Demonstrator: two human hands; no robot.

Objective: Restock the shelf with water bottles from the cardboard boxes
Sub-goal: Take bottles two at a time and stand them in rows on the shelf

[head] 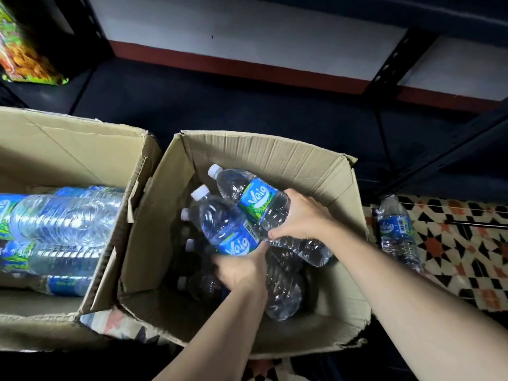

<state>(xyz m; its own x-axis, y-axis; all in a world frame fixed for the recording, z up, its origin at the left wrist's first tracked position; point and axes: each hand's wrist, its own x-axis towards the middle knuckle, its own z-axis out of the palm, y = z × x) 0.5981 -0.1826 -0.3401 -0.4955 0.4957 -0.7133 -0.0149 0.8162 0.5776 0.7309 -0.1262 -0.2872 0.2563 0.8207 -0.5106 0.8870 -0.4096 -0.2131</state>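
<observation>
Over the right cardboard box [275,152], the left hand [242,270] has its grip clamped round the labelled middle of the first water bottle [220,221]. The right hand [305,215] has its grip clamped round the second bottle [261,202], which touches the first. More bottles lie in the box below. The left cardboard box [68,149] holds stacked bottles. The dark shelf [220,105] lies beyond both boxes. A stray bottle [395,229] rests on the tiled floor [467,243].

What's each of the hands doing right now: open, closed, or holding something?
Left hand: holding the nearer water bottle.
Right hand: holding the farther water bottle.
</observation>
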